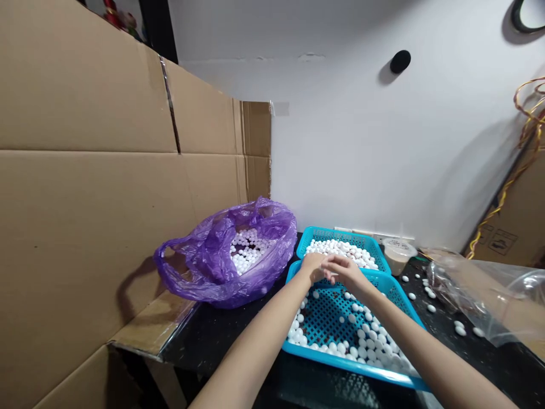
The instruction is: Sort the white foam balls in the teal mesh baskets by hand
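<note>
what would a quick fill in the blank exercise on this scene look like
1. The bag nearest the left hand is coloured ____.
2. The small rounded pieces in the front basket are coloured ____.
3. The lidded tub stands to the ____ of the rear basket.

Missing words: purple; white; right.

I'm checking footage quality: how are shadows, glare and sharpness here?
Head view: the black knob casts a shadow to its left on the wall; the purple bag throws a loop-shaped shadow on the cardboard; bright glints mark the clear bag; white balls in the near basket look mostly distinct.
</note>
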`<state>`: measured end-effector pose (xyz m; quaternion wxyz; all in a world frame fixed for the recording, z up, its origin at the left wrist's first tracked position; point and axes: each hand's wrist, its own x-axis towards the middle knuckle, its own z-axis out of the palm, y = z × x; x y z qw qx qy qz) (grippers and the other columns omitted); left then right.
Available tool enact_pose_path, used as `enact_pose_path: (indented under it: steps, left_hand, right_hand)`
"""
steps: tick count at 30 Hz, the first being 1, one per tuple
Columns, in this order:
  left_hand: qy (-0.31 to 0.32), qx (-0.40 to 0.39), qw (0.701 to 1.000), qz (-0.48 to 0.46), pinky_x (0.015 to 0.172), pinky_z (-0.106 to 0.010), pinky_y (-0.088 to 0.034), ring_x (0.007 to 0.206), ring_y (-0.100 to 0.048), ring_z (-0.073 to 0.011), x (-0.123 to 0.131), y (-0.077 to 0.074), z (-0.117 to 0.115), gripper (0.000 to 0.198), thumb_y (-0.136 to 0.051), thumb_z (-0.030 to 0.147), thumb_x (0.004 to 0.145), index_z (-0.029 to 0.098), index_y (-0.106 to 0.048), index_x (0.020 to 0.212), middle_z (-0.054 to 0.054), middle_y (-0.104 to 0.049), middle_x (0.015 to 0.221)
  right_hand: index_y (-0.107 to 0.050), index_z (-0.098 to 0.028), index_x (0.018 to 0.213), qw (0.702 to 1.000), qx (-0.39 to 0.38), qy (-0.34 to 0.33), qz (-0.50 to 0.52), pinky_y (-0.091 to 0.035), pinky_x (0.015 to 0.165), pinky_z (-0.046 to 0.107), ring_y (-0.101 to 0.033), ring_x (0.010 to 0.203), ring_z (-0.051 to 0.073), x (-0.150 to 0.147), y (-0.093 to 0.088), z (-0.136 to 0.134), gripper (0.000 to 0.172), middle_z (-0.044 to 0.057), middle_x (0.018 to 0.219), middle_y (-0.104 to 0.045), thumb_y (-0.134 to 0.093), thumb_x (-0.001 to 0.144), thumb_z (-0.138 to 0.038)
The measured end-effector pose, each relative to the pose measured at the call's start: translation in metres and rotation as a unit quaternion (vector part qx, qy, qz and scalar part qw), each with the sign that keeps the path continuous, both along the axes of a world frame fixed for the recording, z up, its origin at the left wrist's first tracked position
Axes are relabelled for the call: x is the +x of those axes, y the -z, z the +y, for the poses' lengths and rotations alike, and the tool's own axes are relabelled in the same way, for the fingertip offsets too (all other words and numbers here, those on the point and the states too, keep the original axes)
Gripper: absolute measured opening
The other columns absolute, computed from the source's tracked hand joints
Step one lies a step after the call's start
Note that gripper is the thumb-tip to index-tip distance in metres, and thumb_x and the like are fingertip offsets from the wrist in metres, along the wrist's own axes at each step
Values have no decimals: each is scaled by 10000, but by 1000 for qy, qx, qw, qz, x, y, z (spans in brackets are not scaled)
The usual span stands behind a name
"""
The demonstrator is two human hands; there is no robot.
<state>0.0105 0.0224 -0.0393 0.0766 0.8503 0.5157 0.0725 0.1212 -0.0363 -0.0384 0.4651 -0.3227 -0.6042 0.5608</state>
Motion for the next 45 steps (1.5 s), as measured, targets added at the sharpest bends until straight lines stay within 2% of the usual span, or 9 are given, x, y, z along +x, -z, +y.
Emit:
enact_pose_path:
  steps: [5, 11, 17, 21, 25, 27, 29, 37, 45]
  left_hand:
    - [38, 51, 997, 47, 721, -310, -436, 863, -580, -250, -2, 3, -1, 522, -529, 638, 596, 201, -620, 867, -72, -646, 891]
    - [45, 69, 995, 62, 703, -313, -431, 856, -580, -264, -1, 12, 8, 663, -447, 748, 562, 183, -595, 875, -90, -638, 892]
    - [40, 70, 995, 63, 711, -303, -429, 850, -584, -252, 0, 8, 4, 662, -452, 746, 564, 186, -597, 886, -90, -638, 913]
    - [40, 51, 996, 54, 712, -281, -423, 850, -582, -228, 0, 3, 2, 558, -509, 674, 588, 210, -612, 881, -61, -642, 905]
    - [32, 33, 997, 56, 688, -281, -424, 780, -585, -214, 1, 3, 2, 342, -556, 500, 656, 196, -642, 784, -48, -653, 795]
    - [26, 47, 997, 60, 693, -302, -425, 785, -585, -233, 1, 4, 3, 366, -546, 505, 667, 176, -636, 800, -77, -653, 808]
    - [35, 70, 995, 57, 705, -313, -426, 824, -583, -248, 1, 6, 3, 479, -514, 601, 647, 181, -615, 854, -93, -647, 863]
    - [44, 88, 993, 73, 661, -298, -423, 819, -591, -254, 0, 10, 4, 678, -366, 785, 575, 190, -588, 813, -91, -643, 838]
    - [50, 78, 993, 73, 660, -297, -414, 815, -591, -257, 1, 9, 4, 669, -382, 774, 585, 180, -582, 820, -100, -638, 836]
  right_hand:
    - [-583, -125, 786, 958, 13, 287, 1, -392, 416, 179, -509, 535, 99, 21, 7, 18, 346, 40, 694, -596, -670, 598, -403]
    - [-504, -154, 983, 923, -95, 369, 47, -496, 463, 241, -604, 563, 139, 33, 10, 19, 366, 97, 928, -602, -607, 664, -301]
    - [-453, -172, 1047, 932, -102, 335, 90, -547, 599, 273, -642, 670, 155, 28, 9, 18, 392, 124, 1133, -486, -584, 686, -247]
    - [-521, -161, 931, 959, 14, 284, 13, -511, 493, 233, -592, 601, 115, 23, 2, 14, 337, 82, 980, -552, -609, 679, -366]
    - [-557, -144, 785, 989, 59, 4, -139, -370, 343, 160, -465, 424, 58, 11, -3, -1, 288, 5, 655, -555, -550, 725, -425]
    - [-571, -142, 795, 961, 23, -157, -226, -377, 358, 152, -490, 448, 60, 4, 1, -10, 270, 6, 670, -566, -562, 720, -401]
    - [-572, -147, 818, 924, -7, -244, -294, -401, 375, 155, -512, 464, 63, -2, 8, -15, 254, 5, 709, -568, -583, 704, -374]
    - [-439, -173, 813, 934, -31, -190, -301, -403, 338, 158, -494, 391, 48, -10, 31, -16, 177, -27, 728, -535, -559, 690, -214]
    - [-540, -165, 777, 933, 48, -176, -312, -394, 304, 175, -506, 373, 88, -9, 29, -19, 215, -14, 593, -543, -542, 730, -375]
